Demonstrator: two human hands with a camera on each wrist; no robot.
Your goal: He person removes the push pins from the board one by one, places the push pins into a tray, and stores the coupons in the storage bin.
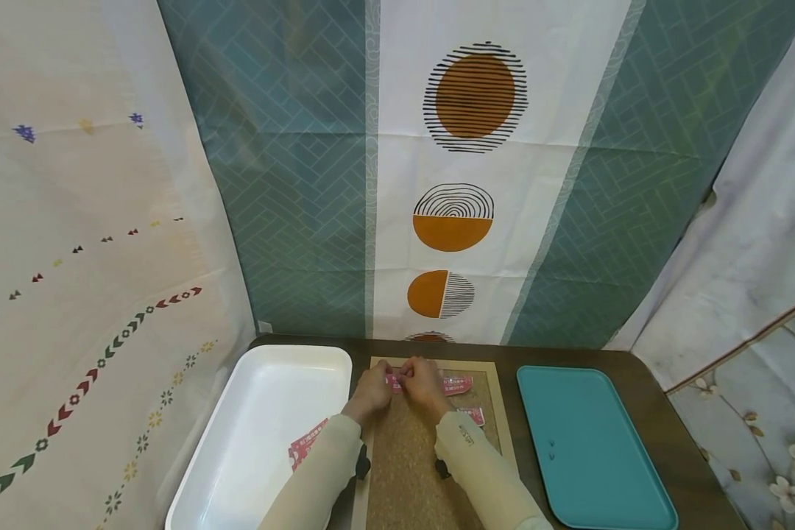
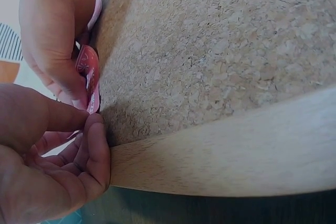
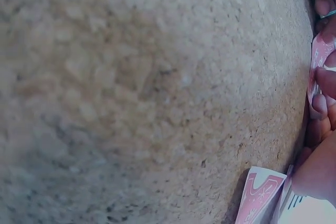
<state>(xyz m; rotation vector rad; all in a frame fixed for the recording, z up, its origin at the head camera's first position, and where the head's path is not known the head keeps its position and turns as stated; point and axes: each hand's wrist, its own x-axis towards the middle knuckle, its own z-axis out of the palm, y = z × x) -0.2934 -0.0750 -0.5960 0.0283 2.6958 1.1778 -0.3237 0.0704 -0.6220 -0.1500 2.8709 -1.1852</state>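
Observation:
A pink printed paper slip (image 1: 394, 383) lies between my two hands at the top of a cork board (image 2: 220, 51). My left hand (image 1: 372, 389) pinches one end of it between thumb and forefinger near the wooden frame. Further along the same slip, my right hand (image 1: 424, 384) grips it with its fingertips, which overlap the slip in the right wrist view. Seen from the left wrist, the slip (image 2: 91, 74) looks bent, its edge close to the cork. To the right of the right hand, another pink slip (image 1: 458, 385) lies on the board, with a smaller pink piece (image 1: 472, 416) below it.
A white tray (image 1: 258, 412) stands to the left, with pink slips (image 1: 305, 445) inside, partly hidden by the left sleeve. On the right lies a teal tray (image 1: 589, 442). The board's pale wooden frame (image 1: 501, 423) borders the cork on a dark table (image 1: 676, 412). Curtains hang behind.

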